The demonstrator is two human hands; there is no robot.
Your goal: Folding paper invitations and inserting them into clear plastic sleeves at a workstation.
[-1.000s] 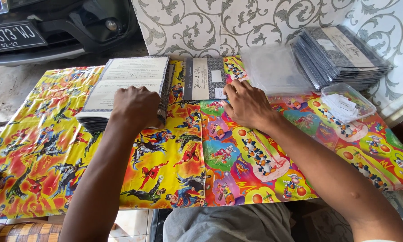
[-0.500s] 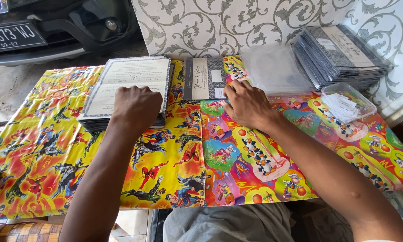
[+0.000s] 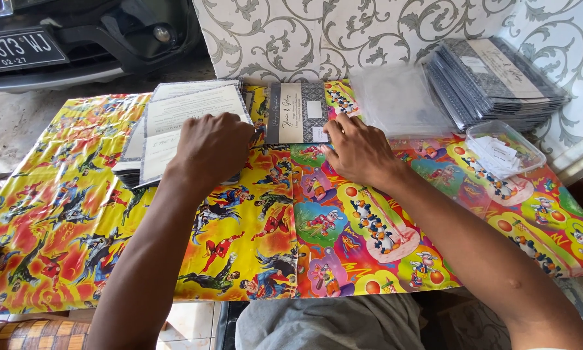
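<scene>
My left hand (image 3: 210,150) rests knuckles-up on the near right corner of a stack of open grey-and-white printed cards (image 3: 175,120), fingers curled onto the top sheet. My right hand (image 3: 358,150) lies palm-down on the colourful cartoon-print table cover (image 3: 382,227), its fingertips touching the lower right edge of a folded dark patterned card (image 3: 296,111) that lies between both hands.
A pile of clear plastic sleeves (image 3: 398,100) lies at the back right, beside a tall stack of dark patterned cards (image 3: 496,81). A clear plastic tub (image 3: 504,150) with small white slips sits right. A patterned wall (image 3: 343,35) runs behind; a car bumper (image 3: 77,39) shows top left.
My left hand has slid slightly along the card stack's corner, and the stack has shifted a little. My right hand stays at the folded card's edge.
</scene>
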